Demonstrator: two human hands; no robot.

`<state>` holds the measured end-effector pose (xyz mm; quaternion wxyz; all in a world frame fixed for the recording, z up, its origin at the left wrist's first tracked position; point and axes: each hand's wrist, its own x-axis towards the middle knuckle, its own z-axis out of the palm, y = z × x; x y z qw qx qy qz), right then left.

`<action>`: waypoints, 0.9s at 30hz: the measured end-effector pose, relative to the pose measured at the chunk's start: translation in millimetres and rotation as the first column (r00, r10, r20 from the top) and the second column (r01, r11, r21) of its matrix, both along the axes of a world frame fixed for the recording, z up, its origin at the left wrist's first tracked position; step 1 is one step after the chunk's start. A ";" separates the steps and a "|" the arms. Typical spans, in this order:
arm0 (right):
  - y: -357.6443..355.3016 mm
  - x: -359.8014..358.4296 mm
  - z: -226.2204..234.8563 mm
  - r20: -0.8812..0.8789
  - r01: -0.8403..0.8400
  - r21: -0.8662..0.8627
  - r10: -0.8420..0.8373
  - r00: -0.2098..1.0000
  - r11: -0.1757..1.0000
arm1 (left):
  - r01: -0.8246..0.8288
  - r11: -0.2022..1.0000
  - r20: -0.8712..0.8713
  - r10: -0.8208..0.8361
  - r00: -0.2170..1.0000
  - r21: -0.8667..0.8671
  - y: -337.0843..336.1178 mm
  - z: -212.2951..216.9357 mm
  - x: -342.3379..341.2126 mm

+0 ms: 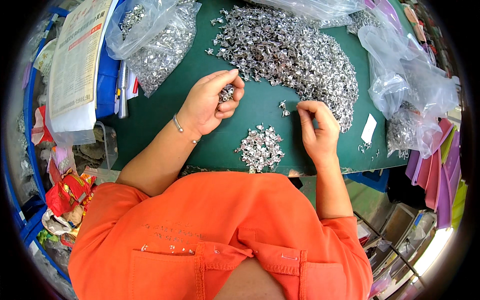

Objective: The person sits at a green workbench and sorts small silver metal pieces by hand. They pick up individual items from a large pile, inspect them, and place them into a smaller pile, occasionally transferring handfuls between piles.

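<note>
My left hand (210,102) is curled round several small silver metal pieces (226,93), which show between the thumb and fingers. My right hand (321,131) hovers over the green table with thumb and forefinger close together; whatever may be between them is too small to make out. Just left of those fingertips is a loose metal piece (284,108), apart from the piles. A large heap of the same pieces (285,47) spreads beyond both hands. Closer to me, near the table's edge, lies a smaller pile (260,148).
The green table (210,155) ends just before my orange shirt. A clear bag of metal pieces (160,52) lies far left beside a blue bin (107,82) with printed paper. More plastic bags (400,75) and a white slip (369,128) are at right.
</note>
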<state>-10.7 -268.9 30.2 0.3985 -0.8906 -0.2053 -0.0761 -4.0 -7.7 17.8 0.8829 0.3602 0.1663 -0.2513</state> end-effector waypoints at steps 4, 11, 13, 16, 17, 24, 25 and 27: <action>4.2 0.1 -4.6 0.124 -0.194 -0.111 0.207 0.970 0.975 | -0.010 1.000 -0.001 0.010 1.000 -0.015 0.3 -1.4 0.5; 13.4 -1.7 3.0 0.009 -0.193 0.053 0.192 0.981 0.980 | -0.002 1.000 0.009 0.002 1.000 -0.008 0.8 -1.2 -0.3; 20.3 10.0 -9.1 0.194 -0.130 -0.044 0.136 0.972 0.991 | -0.005 1.000 0.010 0.006 1.000 -0.027 1.5 -1.8 0.1; 14.1 11.0 -13.6 0.159 -0.201 -0.107 0.216 0.963 0.974 | -0.012 1.000 -0.005 0.012 1.000 -0.020 0.7 -0.7 -0.2; 15.4 9.8 -9.2 0.138 -0.241 -0.099 0.253 0.958 0.966 | -0.012 1.000 -0.001 0.012 1.000 -0.012 1.2 -0.2 0.2; 5.6 8.2 -2.9 -0.030 -0.026 0.130 0.031 0.999 0.991 | 0.001 1.000 0.015 0.000 1.000 -0.018 0.3 -1.9 0.3; 12.2 5.1 1.9 -0.153 -0.027 0.132 0.047 0.987 0.991 | -0.001 1.000 0.016 0.002 1.000 -0.013 0.3 -1.7 0.2; 11.7 4.3 -5.4 -0.043 -0.191 -0.025 0.190 0.981 0.981 | -0.012 1.000 0.005 0.012 1.000 -0.027 0.7 -2.1 -0.2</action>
